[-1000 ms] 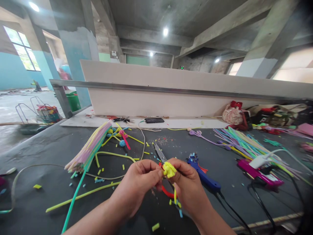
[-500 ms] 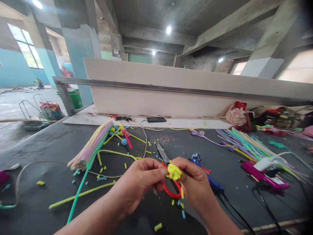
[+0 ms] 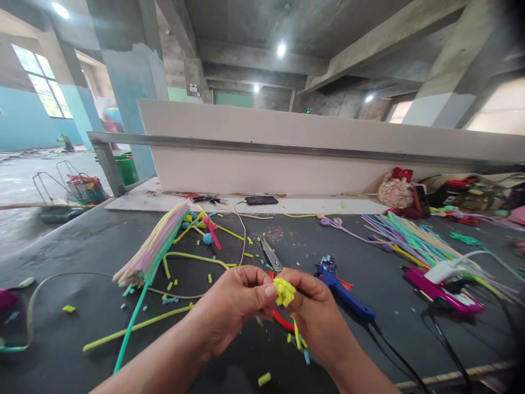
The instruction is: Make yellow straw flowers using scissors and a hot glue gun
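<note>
Between my two hands, above the dark table, is a yellow pipe-cleaner flower [image 3: 284, 291] with a yellow stem hanging down. My left hand [image 3: 241, 298] pinches its left side between thumb and fingers. On the other side my right hand [image 3: 314, 303] has its fingers closed around the flower's edge and the stem. Red-handled scissors [image 3: 270, 254] lie just behind and below the hands, their handles partly hidden. To the right rests a blue glue gun [image 3: 348, 295] with its cord running toward the front edge.
A bundle of pastel pipe cleaners [image 3: 156, 243] lies left, with cut yellow and blue bits around it. More pipe cleaners [image 3: 414, 235] spread at right behind a magenta power strip [image 3: 445, 293]. A phone [image 3: 261, 201] lies at the back before a white panel [image 3: 266, 169].
Both hands have shifted slightly left with the yellow flower, which looks turned a little. More of the glue gun now shows, and less of the scissors' handles.
</note>
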`<state>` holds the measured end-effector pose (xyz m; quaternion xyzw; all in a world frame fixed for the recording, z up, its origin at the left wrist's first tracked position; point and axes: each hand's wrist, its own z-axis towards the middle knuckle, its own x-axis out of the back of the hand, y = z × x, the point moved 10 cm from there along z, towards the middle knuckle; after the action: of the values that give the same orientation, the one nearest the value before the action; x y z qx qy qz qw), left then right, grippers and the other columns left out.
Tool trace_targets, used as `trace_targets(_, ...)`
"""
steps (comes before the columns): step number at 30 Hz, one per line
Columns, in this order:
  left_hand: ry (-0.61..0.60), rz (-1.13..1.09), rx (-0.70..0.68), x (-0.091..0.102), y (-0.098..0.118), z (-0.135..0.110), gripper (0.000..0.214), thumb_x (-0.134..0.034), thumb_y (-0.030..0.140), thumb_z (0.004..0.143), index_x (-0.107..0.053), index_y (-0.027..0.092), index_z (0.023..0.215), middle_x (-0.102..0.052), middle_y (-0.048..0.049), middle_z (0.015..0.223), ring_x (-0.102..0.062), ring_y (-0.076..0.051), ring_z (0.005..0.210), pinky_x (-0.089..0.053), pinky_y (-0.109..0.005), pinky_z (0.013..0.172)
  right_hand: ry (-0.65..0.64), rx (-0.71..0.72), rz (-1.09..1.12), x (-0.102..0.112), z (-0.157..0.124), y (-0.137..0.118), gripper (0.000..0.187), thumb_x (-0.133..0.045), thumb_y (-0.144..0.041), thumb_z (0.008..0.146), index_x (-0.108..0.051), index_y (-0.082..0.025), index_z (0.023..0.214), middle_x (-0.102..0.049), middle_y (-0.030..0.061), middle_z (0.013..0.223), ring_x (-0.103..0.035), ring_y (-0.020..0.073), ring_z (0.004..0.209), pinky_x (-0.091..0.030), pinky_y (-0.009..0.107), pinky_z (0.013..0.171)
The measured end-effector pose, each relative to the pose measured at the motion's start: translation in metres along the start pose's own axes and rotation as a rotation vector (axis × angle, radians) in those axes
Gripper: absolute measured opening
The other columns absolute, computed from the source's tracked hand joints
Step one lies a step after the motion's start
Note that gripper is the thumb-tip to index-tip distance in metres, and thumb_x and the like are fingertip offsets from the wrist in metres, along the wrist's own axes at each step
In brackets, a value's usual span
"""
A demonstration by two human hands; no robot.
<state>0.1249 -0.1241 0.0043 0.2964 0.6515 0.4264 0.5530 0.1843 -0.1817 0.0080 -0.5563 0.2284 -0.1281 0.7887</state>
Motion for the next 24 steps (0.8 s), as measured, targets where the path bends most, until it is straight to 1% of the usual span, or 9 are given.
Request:
trace_targets(3, -0.024, -0.046, 0.014, -0.003, -0.001, -0.001, 0.025, -0.073, 0.030, 0.068, -0.056, 0.012, 0.065, -0.056, -0.0010, 0.061, -0.049, -0.008, 0.056, -0.037, -0.023, 0.060, 0.035, -0.055, 0.135, -0.004, 0.000, 0.004, 0.015, -0.072, -0.033, 0.071, -0.068, -0.019, 0.067, -0.057, -0.0016, 0.057, -0.043, 0.0079, 0.051, -0.032, 0.022, 0.050)
trace_targets(7, -0.039, -0.078, 0.047, -0.004, -0.002, -0.002, 0.023, -0.073, 0.026, 0.068, -0.056, 0.011, 0.064, -0.054, -0.0009, 0.060, -0.049, -0.008, 0.055, -0.038, -0.023, 0.060, 0.089, -0.073, 0.200, -0.002, 0.001, 0.004, 0.017, -0.077, -0.033, 0.064, -0.068, -0.018, 0.063, -0.056, -0.0017, 0.055, -0.046, 0.0086, 0.052, -0.035, 0.021, 0.051)
trace_targets(10, -0.067, -0.102, 0.062, -0.004, -0.002, -0.002, 0.021, -0.071, 0.024, 0.069, -0.056, 0.011, 0.065, -0.055, -0.0015, 0.061, -0.051, -0.008, 0.055, -0.039, -0.022, 0.059, 0.102, -0.086, 0.202, -0.001, 0.002, 0.007, 0.017, -0.077, -0.032, 0.063, -0.068, -0.018, 0.064, -0.057, -0.0014, 0.056, -0.048, 0.0096, 0.052, -0.036, 0.022, 0.051)
trace_targets(13, -0.084, -0.126, 0.083, -0.004, -0.002, -0.002, 0.018, -0.071, 0.022, 0.069, -0.057, 0.011, 0.068, -0.055, -0.0016, 0.062, -0.052, -0.009, 0.055, -0.040, -0.023, 0.060, 0.098, -0.092, 0.187, 0.000, 0.002, 0.007, 0.015, -0.077, -0.031, 0.064, -0.069, -0.018, 0.064, -0.056, -0.0017, 0.056, -0.046, 0.0085, 0.051, -0.035, 0.021, 0.051)
trace_targets(15, -0.088, -0.136, 0.098, -0.005, -0.002, -0.002, 0.017, -0.070, 0.023, 0.071, -0.058, 0.011, 0.071, -0.057, -0.0022, 0.065, -0.053, -0.009, 0.056, -0.041, -0.024, 0.060, 0.092, -0.087, 0.167, 0.000, 0.003, 0.005, 0.015, -0.076, -0.030, 0.065, -0.069, -0.017, 0.063, -0.058, -0.0009, 0.057, -0.045, 0.0078, 0.052, -0.035, 0.021, 0.051)
trace_targets(17, -0.047, -0.108, 0.070, -0.002, 0.001, -0.001, 0.017, -0.070, 0.024, 0.071, -0.059, 0.011, 0.073, -0.057, -0.0018, 0.066, -0.053, -0.008, 0.056, -0.041, -0.023, 0.059, 0.108, -0.091, 0.158, 0.002, 0.003, 0.004, 0.015, -0.076, -0.030, 0.065, -0.069, -0.017, 0.063, -0.059, -0.0005, 0.058, -0.043, 0.0072, 0.052, -0.033, 0.020, 0.051)
trace_targets(19, 0.032, -0.036, -0.001, 0.004, 0.007, 0.001, 0.016, -0.071, 0.021, 0.069, -0.059, 0.011, 0.074, -0.058, -0.0009, 0.066, -0.053, -0.007, 0.057, -0.041, -0.021, 0.060, 0.139, -0.103, 0.161, 0.005, 0.003, 0.006, 0.017, -0.077, -0.031, 0.063, -0.068, -0.017, 0.063, -0.056, -0.0017, 0.056, -0.039, 0.0062, 0.051, -0.030, 0.020, 0.049)
trace_targets(21, 0.111, 0.071, -0.081, 0.010, 0.015, 0.000, 0.015, -0.071, 0.018, 0.068, -0.059, 0.012, 0.074, -0.059, 0.0000, 0.066, -0.053, -0.007, 0.059, -0.040, -0.019, 0.060, 0.168, -0.105, 0.150, 0.010, 0.003, 0.009, 0.019, -0.078, -0.032, 0.062, -0.068, -0.017, 0.064, -0.052, -0.0031, 0.054, -0.036, 0.0057, 0.050, -0.027, 0.019, 0.049)
trace_targets(24, 0.205, 0.240, -0.152, 0.014, 0.023, -0.002, 0.013, -0.069, 0.017, 0.068, -0.058, 0.012, 0.074, -0.059, 0.0013, 0.063, -0.052, -0.007, 0.059, -0.039, -0.018, 0.058, 0.186, -0.076, 0.103, 0.016, 0.003, 0.011, 0.019, -0.077, -0.033, 0.063, -0.067, -0.017, 0.065, -0.049, -0.0037, 0.055, -0.035, 0.0062, 0.052, -0.027, 0.020, 0.050)
